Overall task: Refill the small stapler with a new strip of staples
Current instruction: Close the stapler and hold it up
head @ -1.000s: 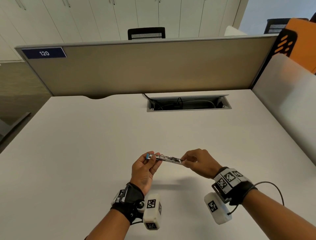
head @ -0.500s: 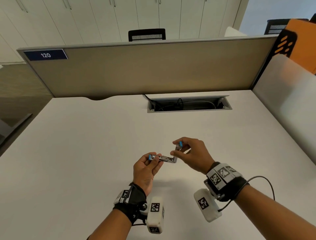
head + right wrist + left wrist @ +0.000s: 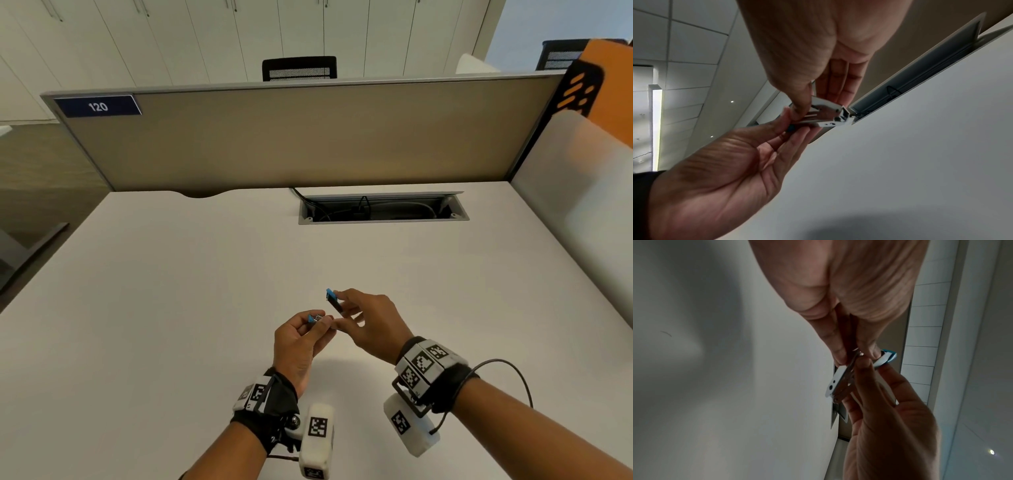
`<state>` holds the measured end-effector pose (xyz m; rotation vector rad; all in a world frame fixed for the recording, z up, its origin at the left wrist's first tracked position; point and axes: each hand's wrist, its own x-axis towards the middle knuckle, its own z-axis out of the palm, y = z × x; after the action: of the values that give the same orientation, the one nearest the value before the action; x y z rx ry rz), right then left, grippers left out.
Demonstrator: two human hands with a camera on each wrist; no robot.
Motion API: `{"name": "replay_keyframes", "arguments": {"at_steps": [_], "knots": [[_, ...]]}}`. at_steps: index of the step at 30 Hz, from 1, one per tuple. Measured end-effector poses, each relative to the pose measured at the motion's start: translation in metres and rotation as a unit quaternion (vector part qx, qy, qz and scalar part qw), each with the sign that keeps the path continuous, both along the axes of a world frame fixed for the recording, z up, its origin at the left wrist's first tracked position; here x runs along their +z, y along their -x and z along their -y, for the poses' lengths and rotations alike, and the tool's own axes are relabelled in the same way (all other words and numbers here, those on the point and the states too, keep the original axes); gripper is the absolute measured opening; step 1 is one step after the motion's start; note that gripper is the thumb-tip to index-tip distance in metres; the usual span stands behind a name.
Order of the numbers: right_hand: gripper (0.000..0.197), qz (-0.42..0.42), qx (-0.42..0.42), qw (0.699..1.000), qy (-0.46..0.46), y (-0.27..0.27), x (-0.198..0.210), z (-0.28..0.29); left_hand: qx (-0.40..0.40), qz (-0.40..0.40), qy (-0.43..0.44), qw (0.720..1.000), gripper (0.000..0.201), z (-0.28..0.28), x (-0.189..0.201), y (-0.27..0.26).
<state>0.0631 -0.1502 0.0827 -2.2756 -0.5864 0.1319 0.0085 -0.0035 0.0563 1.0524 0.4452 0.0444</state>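
The small stapler (image 3: 334, 303) is held above the white desk (image 3: 171, 308), hinged open in a V. Its metal base with a blue tip (image 3: 312, 318) is pinched by my left hand (image 3: 320, 322). My right hand (image 3: 342, 303) pinches the dark upper arm, whose blue end (image 3: 330, 294) points up and away. In the left wrist view the silver magazine (image 3: 840, 381) shows between both hands. The right wrist view shows the metal channel (image 3: 824, 113) under my right thumb, with the left hand's fingertips (image 3: 789, 128) on its near end. No staple strip shows plainly.
An open cable tray (image 3: 383, 209) with wires is cut into the desk's far side, below a beige partition (image 3: 308, 137). A pale side panel (image 3: 582, 205) bounds the right. The desk's left edge (image 3: 51, 274) drops to the floor.
The stapler lay stretched out flat between the hands. My right hand has swung the upper arm up and over toward the left hand, so the stapler is now folded into a V.
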Motion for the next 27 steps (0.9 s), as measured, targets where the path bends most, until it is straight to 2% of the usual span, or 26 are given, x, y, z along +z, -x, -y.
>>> {"name": "replay_keyframes", "arguments": {"at_steps": [5, 7, 10, 16, 21, 27], "knots": [[0.042, -0.087, 0.005, 0.994, -0.06, 0.0, -0.002, 0.001, -0.011, 0.008, -0.029, 0.999, 0.017, 0.0, 0.002, 0.0], [0.04, -0.102, 0.005, 0.992, -0.073, -0.001, -0.002, 0.002, -0.016, 0.011, -0.043, 0.999, 0.018, 0.001, 0.001, 0.001], [0.048, -0.111, 0.002, 0.991, -0.08, -0.001, -0.002, 0.002, -0.016, 0.01, -0.059, 0.998, 0.016, 0.002, 0.002, 0.001], [0.051, -0.133, -0.04, 0.979, -0.15, 0.002, -0.011, 0.002, -0.014, 0.012, -0.095, 0.995, 0.012, 0.005, 0.004, 0.0], [0.05, -0.101, -0.03, 0.987, -0.125, 0.005, -0.009, 0.0, -0.009, 0.008, -0.113, 0.993, 0.013, 0.006, 0.005, -0.001], [0.049, -0.004, 0.01, 1.0, -0.02, 0.008, -0.009, 0.002, 0.0, 0.008, -0.132, 0.991, 0.014, 0.006, 0.004, -0.002]]}}
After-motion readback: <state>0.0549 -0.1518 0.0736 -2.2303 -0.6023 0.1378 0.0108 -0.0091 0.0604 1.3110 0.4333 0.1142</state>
